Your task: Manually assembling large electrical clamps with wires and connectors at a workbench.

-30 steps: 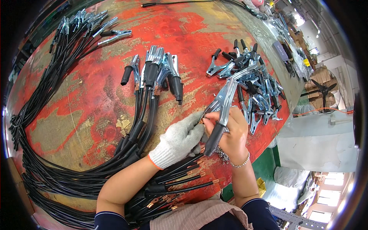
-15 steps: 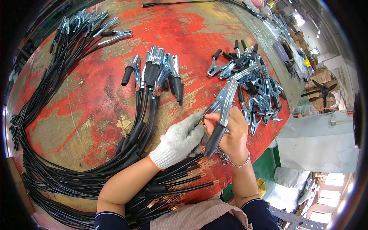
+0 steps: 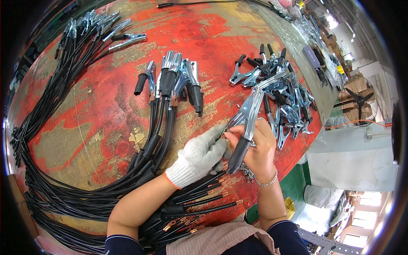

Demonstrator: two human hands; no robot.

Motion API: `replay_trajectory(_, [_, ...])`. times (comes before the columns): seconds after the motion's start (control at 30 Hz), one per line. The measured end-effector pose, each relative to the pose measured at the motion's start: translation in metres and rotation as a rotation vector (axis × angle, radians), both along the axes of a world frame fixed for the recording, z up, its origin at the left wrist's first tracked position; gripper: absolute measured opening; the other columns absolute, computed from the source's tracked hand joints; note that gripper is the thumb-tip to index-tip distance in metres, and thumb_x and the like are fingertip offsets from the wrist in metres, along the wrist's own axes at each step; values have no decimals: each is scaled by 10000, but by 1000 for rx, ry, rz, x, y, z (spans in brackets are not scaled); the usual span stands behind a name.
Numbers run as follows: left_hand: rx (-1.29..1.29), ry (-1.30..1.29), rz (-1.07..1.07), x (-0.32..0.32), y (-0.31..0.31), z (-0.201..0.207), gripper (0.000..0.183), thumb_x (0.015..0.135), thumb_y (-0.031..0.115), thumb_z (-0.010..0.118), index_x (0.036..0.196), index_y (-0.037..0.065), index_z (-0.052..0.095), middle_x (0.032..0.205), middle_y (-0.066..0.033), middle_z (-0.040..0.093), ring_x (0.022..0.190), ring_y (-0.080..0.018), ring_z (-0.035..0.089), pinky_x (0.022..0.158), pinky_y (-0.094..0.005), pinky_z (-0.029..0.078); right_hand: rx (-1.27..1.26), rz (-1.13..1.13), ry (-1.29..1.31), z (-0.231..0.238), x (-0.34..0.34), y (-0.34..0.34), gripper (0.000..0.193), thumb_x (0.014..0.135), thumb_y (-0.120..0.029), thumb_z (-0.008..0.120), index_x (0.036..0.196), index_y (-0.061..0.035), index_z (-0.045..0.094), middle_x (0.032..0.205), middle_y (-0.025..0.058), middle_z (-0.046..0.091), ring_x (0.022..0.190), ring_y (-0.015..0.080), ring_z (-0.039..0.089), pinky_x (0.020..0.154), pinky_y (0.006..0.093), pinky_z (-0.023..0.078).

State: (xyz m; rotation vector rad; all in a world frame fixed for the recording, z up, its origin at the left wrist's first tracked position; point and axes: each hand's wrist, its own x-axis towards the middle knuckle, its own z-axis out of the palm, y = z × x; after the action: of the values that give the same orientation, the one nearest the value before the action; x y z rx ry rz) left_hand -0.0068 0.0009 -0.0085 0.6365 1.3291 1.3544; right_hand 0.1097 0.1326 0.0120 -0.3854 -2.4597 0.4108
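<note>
My left hand (image 3: 199, 156), in a white knitted glove, is closed around the near end of a silver metal earth clamp (image 3: 254, 105). The clamp points away from me, tilted right, and one black-sleeved handle (image 3: 239, 156) hangs over my right fingers. Its other handle is largely hidden by my hands. Bare and wearing a bead bracelet, my right hand (image 3: 261, 148) pinches at a small coppery spot beside the glove's fingertips; what exactly lies between thumb and finger is hidden. Small metal nuts (image 3: 247, 171) lie under my right wrist.
A heap of loose clamps (image 3: 280, 93) lies at the right. Clamps fitted to black cables (image 3: 172, 76) rest mid-table, and another cable bundle (image 3: 70, 63) runs up the left. Cables with copper lugs (image 3: 212, 196) lie close to my body. The table's (image 3: 114, 106) red paint is worn.
My right thumb and fingers have shifted slightly at the coppery spot, and the clamp has tipped a little. My left hand stays in place.
</note>
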Motion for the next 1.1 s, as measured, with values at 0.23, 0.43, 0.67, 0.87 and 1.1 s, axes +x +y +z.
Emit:
replay_trajectory(0.23, [-6,-49,-7,1,0,-3,457,998,204,512,1407,16,437,767,21,555,570,-41,522,489,-212,436,38,55,59,-4,-1,1,232,654,-109,830,842,-109,693,711,51,560,655,264,544,578,375,420])
replay_trajectory(0.43, [-7,9,-17,-1,0,0,473,993,211,524,1413,10,436,824,8,576,655,-42,528,573,-212,461,31,47,81,-8,-1,2,249,639,-20,812,856,-86,709,748,60,602,676,239,561,595,340,434])
replay_trajectory(0.67, [24,-31,-8,0,-1,-10,483,984,216,539,1398,-17,449,903,-1,574,770,-42,529,679,-213,479,-28,90,170,-10,-5,3,242,627,-62,833,817,-112,691,690,46,543,631,252,527,553,358,407])
replay_trajectory(0.87, [19,32,3,1,-3,-7,424,983,139,478,1393,35,447,801,-33,647,552,-67,567,485,-223,470,48,93,130,-10,-2,5,253,622,-88,847,822,-106,693,687,43,541,627,253,525,550,359,404])
replay_trajectory(1.1, [62,2,7,4,3,-14,449,982,156,472,1408,23,423,790,-31,638,556,-69,571,489,-224,471,24,60,89,-10,0,4,197,690,-77,802,853,-103,694,745,51,592,682,264,571,587,359,442])
